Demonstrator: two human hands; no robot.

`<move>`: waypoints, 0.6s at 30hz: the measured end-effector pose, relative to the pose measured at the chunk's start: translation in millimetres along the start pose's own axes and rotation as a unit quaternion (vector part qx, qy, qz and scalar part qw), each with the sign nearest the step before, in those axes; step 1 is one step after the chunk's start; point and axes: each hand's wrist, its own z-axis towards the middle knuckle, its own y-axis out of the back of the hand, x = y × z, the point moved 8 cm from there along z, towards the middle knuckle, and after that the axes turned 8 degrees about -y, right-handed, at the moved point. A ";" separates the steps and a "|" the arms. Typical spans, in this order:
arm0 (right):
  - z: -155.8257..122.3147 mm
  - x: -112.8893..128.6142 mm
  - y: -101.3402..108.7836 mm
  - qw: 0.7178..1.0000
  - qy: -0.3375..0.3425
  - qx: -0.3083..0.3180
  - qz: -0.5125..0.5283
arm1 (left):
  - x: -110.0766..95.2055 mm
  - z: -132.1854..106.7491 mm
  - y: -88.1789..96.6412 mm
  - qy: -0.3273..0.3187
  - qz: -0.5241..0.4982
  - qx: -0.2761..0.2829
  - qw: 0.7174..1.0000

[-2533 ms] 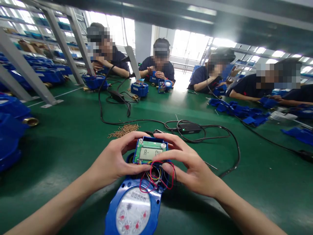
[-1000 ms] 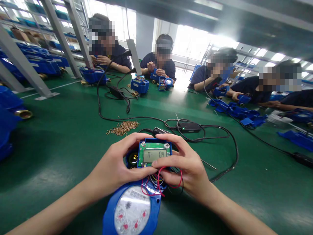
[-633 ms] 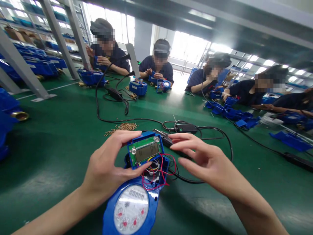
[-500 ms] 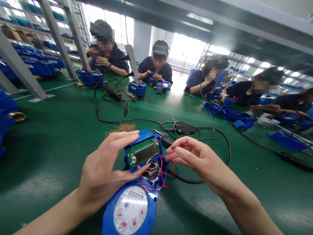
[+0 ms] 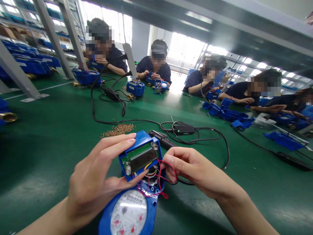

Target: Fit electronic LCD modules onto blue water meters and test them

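A blue water meter point(image 5: 129, 215) with a white dial lies on the green table point(image 5: 61, 143) close to me. My left hand point(image 5: 97, 182) grips a blue module with a green circuit board and LCD point(image 5: 140, 156), tilted up on its left edge above the meter's open housing. Red, yellow and other wires point(image 5: 156, 182) run from the board into the housing. My right hand point(image 5: 193, 169) is closed in a pinch on the wires at the module's right side.
A black electric screwdriver point(image 5: 162, 139) lies just behind the module, with its black cables and adapter point(image 5: 183, 129). A pile of brass screws point(image 5: 117, 130) is at left. Several seated people handle blue meters across the table; blue parts point(image 5: 230, 114) lie at right.
My right hand let go of the module's right edge and closed on the wires. My left hand tilted the module up and to the left, so the display now faces sideways.
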 end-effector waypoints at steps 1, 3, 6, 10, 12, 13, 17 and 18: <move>-1.1 2.5 1.4 0.999 0.004 -0.003 -0.039 | -0.2 0.1 0.0 0.000 -0.001 -0.001 1.000; -3.8 7.7 3.2 0.995 0.014 -0.004 -0.102 | 0.0 0.4 -0.2 0.001 -0.002 -0.003 1.000; -7.9 12.0 2.8 0.991 0.021 0.004 -0.134 | 1.5 0.5 0.0 0.006 0.002 -0.006 1.000; -9.3 10.1 2.0 0.987 0.008 -0.008 -0.159 | 2.2 -1.5 0.9 0.006 0.005 -0.001 1.000; -8.2 12.3 3.0 0.982 0.022 -0.031 -0.185 | 2.3 -2.1 0.5 0.006 0.003 0.008 1.000; -7.5 14.5 4.2 0.978 0.034 -0.045 -0.199 | 2.4 -2.1 0.7 0.007 -0.001 0.009 1.000; -4.9 22.7 6.0 0.969 0.075 -0.048 -0.231 | 3.0 0.0 -1.4 0.003 -0.024 0.011 1.000; -4.5 23.1 5.7 0.970 0.076 -0.035 -0.229 | 3.1 0.5 -2.1 0.001 -0.026 0.011 1.000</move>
